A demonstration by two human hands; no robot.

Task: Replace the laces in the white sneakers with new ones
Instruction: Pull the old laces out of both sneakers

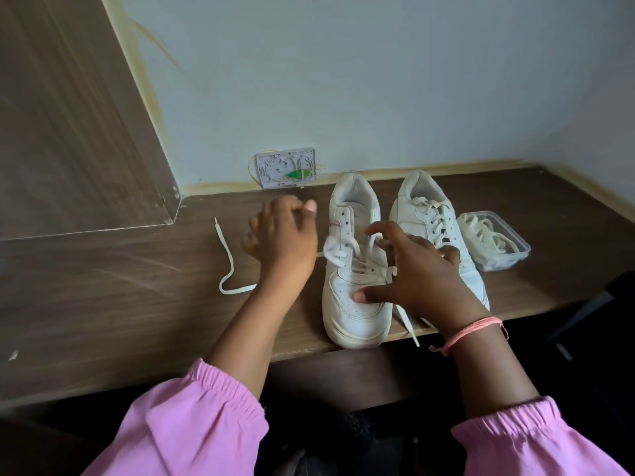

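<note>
Head view: half-unlaced sneaker [354, 269] lies between the hands, heel away; left hand [281, 235] pinches its lace [228, 266], right hand [419, 269], fingers spread, steadies it.

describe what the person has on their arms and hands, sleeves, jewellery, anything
Both arms wear loose pink fabric sleeves with gathered elastic cuffs, left sleeve and right sleeve, pushed up the forearms. The right wrist carries a thin pink-orange thread bracelet with loose ends. Both hands are bare: no rings or gloves visible.
</note>
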